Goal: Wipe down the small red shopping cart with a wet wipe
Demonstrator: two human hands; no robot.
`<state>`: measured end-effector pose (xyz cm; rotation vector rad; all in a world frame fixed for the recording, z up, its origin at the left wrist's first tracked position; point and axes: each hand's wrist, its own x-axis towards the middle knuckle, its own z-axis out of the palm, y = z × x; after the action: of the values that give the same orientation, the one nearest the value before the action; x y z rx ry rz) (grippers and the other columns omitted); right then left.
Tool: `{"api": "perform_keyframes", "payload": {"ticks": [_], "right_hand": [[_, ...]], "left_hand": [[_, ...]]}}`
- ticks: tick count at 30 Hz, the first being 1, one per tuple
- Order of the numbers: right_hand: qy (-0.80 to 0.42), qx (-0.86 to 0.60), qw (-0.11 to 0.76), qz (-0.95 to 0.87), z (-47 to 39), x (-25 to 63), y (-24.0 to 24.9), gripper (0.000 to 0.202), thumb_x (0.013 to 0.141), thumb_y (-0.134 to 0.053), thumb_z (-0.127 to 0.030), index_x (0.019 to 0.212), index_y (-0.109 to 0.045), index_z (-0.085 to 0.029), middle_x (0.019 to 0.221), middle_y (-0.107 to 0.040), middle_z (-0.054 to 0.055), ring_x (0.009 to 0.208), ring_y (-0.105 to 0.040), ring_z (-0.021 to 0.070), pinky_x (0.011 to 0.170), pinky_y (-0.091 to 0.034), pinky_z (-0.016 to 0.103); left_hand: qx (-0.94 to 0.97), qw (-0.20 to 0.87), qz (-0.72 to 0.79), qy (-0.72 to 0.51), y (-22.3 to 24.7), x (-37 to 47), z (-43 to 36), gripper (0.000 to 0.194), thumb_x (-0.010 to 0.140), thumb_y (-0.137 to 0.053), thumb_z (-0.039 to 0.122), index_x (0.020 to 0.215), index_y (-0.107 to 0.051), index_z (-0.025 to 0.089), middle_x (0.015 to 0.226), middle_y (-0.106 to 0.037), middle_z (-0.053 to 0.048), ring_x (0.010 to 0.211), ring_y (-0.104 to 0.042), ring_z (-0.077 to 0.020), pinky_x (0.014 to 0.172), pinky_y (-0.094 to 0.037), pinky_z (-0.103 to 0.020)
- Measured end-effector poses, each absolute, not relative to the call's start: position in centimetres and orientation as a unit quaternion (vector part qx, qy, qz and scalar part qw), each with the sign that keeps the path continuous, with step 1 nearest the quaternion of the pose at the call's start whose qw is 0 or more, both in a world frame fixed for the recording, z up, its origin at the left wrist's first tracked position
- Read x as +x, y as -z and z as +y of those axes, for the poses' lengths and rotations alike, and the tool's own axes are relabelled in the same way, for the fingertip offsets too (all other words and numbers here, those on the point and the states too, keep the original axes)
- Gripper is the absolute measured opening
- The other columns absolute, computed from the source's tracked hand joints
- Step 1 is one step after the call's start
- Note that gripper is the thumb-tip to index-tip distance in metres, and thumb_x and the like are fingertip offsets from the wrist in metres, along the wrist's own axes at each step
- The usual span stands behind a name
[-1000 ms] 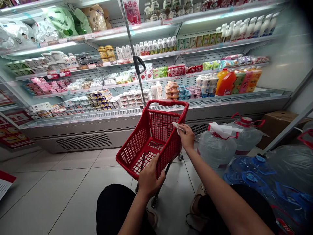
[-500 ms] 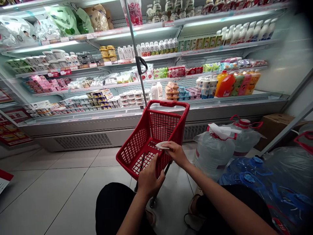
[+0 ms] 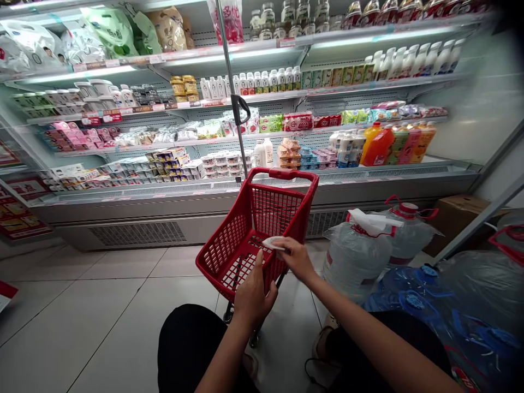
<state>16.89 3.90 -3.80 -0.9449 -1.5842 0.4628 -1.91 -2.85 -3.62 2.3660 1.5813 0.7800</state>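
Fingers of our right hand (image 3: 298,258) pinch a white cloth (image 3: 273,243) mid-frame; our left hand's (image 3: 252,295), loosely spread, touch the cart (image 3: 224,252).

- Here's our left hand (image 3: 251,295), open, index finger pointing up and away, thumb spread wide!
- Our left forearm (image 3: 227,349) slants up from below.
- And our right hand (image 3: 298,259), just beside it, pinches thumb against fingers!
- Our right forearm (image 3: 368,333) reaches diagonally in from the lower right, wrist fairly straight.
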Motion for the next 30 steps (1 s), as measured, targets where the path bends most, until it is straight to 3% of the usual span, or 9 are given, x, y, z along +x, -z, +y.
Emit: {"api": "perform_keyframes", "payload": {"ticks": [4,6,14,20,23,30], "right_hand": [[-0.282,-0.344,0.546,-0.710,0.0,13.5,4.5,0.032,0.091,-0.061,-0.013,0.110,-0.080,-0.030,0.114,-0.078,0.003,0.111,-0.072,0.0203,0.101,-0.057,0.037],[-0.288,-0.332,0.533,-0.722,-0.2,13.4,4.4,0.033,0.091,-0.061,-0.013,0.110,-0.080,-0.031,0.114,-0.077,0.003,0.110,-0.072,0.0199,0.100,-0.057,0.037],[-0.183,-0.414,0.579,-0.678,6.6,19.4,3.2,0.022,0.093,-0.060,-0.022,0.101,-0.080,-0.025,0.112,-0.079,0.006,0.109,-0.073,0.0230,0.103,-0.056,0.044],[-0.181,-0.360,0.552,-0.730,2.8,16.0,4.5,0.024,0.096,-0.059,-0.018,0.109,-0.078,-0.027,0.116,-0.077,0.005,0.116,-0.070,0.0217,0.107,-0.054,0.042],[-0.182,-0.313,0.522,-0.772,0.2,13.9,5.1,0.026,0.099,-0.057,-0.015,0.113,-0.076,-0.028,0.123,-0.075,0.006,0.120,-0.067,0.0204,0.108,-0.053,0.040],[-0.166,-0.310,0.518,-0.779,2.7,16.6,4.3,0.024,0.100,-0.061,-0.018,0.116,-0.075,-0.030,0.121,-0.075,0.005,0.117,-0.069,0.0205,0.105,-0.055,0.040]], "left_hand": [[0.802,0.068,0.487,-0.339,3.8,-1.8,-2.6,0.098,0.090,-0.056,0.015,0.167,0.003,0.024,0.171,-0.025,-0.018,0.152,-0.040,-0.0326,0.108,-0.054,-0.046],[0.806,0.054,0.470,-0.356,3.9,-1.9,-2.5,0.097,0.089,-0.056,0.012,0.167,-0.001,0.024,0.174,-0.014,-0.017,0.158,-0.028,-0.0332,0.112,-0.051,-0.047],[0.808,0.069,0.470,-0.350,4.0,-1.7,-2.0,0.100,0.086,-0.056,0.009,0.167,-0.002,0.026,0.174,-0.015,-0.016,0.157,-0.030,-0.0331,0.109,-0.055,-0.046],[0.813,0.028,0.424,-0.397,3.6,-1.4,-1.7,0.101,0.084,-0.058,0.006,0.167,-0.003,0.024,0.174,-0.011,-0.016,0.162,-0.012,-0.0351,0.125,-0.032,-0.060],[0.815,0.014,0.408,-0.412,3.4,-1.4,-1.9,0.097,0.086,-0.057,0.007,0.167,-0.006,0.026,0.174,-0.009,-0.014,0.162,-0.007,-0.0359,0.125,-0.028,-0.064],[0.832,0.039,0.418,-0.362,3.1,-3.3,-2.4,0.093,0.089,-0.058,0.012,0.167,-0.008,0.023,0.174,-0.012,-0.016,0.160,-0.022,-0.0293,0.121,-0.040,-0.050]]}}
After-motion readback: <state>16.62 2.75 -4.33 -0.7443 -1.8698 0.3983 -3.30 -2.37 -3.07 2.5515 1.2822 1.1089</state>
